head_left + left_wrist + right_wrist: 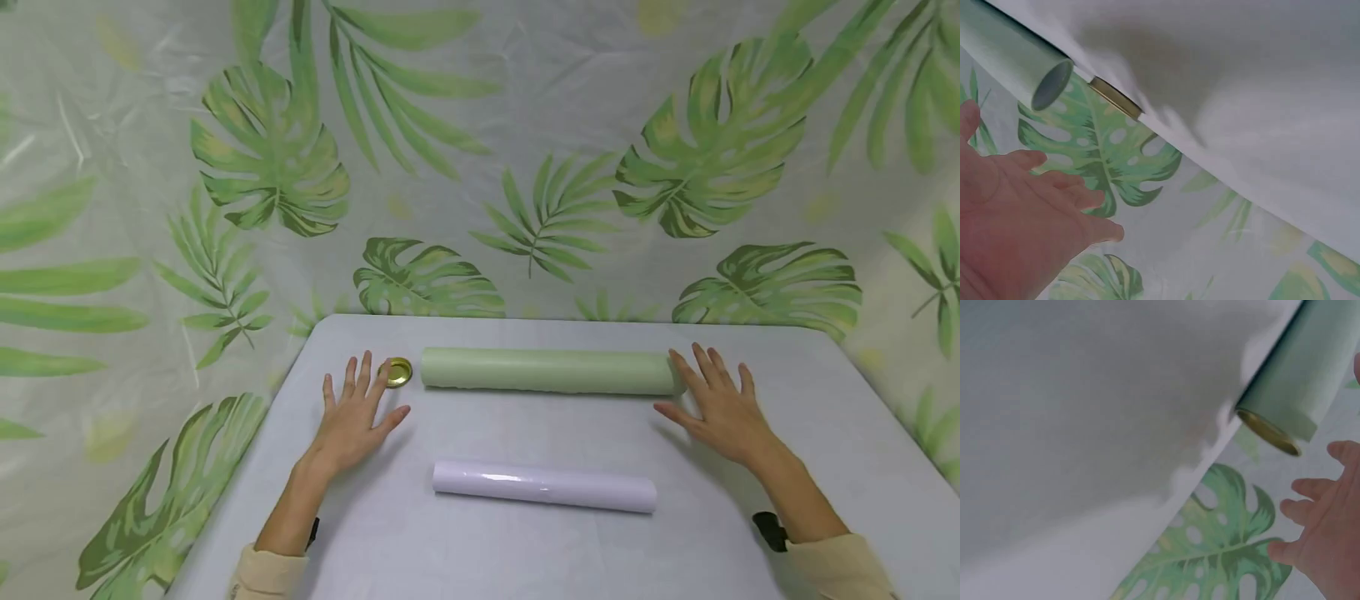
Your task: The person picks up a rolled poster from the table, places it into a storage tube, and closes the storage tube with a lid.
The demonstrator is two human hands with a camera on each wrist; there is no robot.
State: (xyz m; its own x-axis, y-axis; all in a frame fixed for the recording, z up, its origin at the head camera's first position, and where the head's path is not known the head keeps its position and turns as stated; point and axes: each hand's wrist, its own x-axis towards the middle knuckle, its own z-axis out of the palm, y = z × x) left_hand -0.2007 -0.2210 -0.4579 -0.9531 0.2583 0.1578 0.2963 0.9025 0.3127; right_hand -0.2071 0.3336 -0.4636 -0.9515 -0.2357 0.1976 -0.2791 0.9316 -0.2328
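Hands: two; your left hand (352, 429) and right hand (723, 417) are spread wide, holding nothing.
Green tube (551, 371): one, lying on far part of the table (540, 550), between your hands.
Gold lid (402, 372): one, just beside the tube's left end.
Gold rim (1267, 432): one, at its right end.
White roll (543, 486): one, nearer to you.

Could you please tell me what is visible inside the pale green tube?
The pale green tube looks open at its left end, grey inside. At its right end, a gold rim shows, seemingly a lid's. Anything deeper inside is hidden.
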